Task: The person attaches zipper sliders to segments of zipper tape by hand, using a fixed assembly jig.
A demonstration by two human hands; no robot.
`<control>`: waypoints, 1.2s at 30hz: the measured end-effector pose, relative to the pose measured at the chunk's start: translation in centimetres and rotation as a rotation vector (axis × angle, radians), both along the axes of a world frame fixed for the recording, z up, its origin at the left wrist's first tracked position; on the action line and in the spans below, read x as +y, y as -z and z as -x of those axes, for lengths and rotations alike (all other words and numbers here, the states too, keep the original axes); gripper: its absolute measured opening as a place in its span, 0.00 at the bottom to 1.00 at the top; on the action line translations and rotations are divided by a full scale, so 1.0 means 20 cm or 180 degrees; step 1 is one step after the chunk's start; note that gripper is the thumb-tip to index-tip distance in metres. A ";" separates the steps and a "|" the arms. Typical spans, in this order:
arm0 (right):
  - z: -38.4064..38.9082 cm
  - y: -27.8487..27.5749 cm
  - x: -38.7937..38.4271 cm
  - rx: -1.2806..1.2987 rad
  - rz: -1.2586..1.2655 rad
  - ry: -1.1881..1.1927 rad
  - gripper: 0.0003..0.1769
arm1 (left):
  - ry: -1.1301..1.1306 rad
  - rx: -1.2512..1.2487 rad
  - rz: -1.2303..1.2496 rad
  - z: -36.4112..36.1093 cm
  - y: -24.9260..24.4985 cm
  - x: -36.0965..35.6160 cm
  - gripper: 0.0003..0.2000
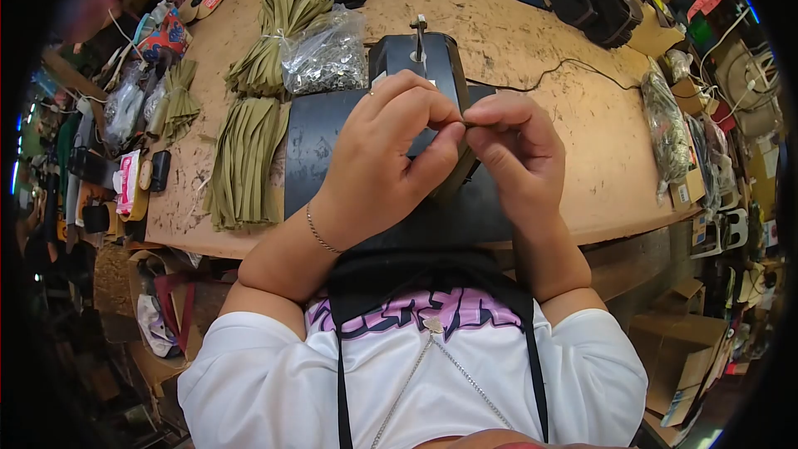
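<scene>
My left hand (pixel 399 137) and my right hand (pixel 519 150) meet in front of my chest, fingertips almost touching. Both are closed in a pinch, thumb against fingers. Whatever lies between the fingertips is too small and too covered to make out. Just beyond them stands a black machine (pixel 447 56) with an upright metal part (pixel 419 37) on top. Under my hands lies a dark sheet (pixel 320 141) on the table. To the left of it are olive fabric strips (pixel 245 162), and behind these a tied bundle of similar strips (pixel 287 21).
A clear bag of small metal pieces (pixel 326 54) sits left of the machine. A black cable (pixel 573 66) runs rightward over the wooden table (pixel 598 150). Filled plastic bags (pixel 669 129) line the right edge. A pink-and-white packet (pixel 127 183) lies at the left edge.
</scene>
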State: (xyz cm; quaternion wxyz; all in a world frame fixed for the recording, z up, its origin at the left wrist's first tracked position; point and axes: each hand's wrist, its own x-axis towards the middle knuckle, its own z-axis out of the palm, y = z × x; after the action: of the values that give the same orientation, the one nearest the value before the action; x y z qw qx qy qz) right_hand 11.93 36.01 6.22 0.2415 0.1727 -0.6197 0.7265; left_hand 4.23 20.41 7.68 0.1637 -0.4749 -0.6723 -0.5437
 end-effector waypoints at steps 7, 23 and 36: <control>-0.01 0.02 0.01 -0.0162 0.0139 0.0184 0.07 | 0.0157 -0.0141 0.0045 0.02 0.02 -0.04 0.04; -0.08 0.06 -0.03 -0.1002 0.0163 -0.0721 0.16 | -0.0032 -0.0218 -0.0135 -0.01 0.03 -0.03 0.04; -0.18 0.52 0.85 -0.2381 -0.0299 0.1242 0.07 | -0.3085 0.0035 0.2792 0.46 0.56 -0.76 0.12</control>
State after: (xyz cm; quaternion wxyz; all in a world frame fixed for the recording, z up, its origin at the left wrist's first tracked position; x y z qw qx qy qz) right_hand 15.48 53.02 -4.20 0.1248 -0.2125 -0.7181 0.6508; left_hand -4.98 5.22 -3.59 0.1847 -0.1435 -0.9689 -0.0812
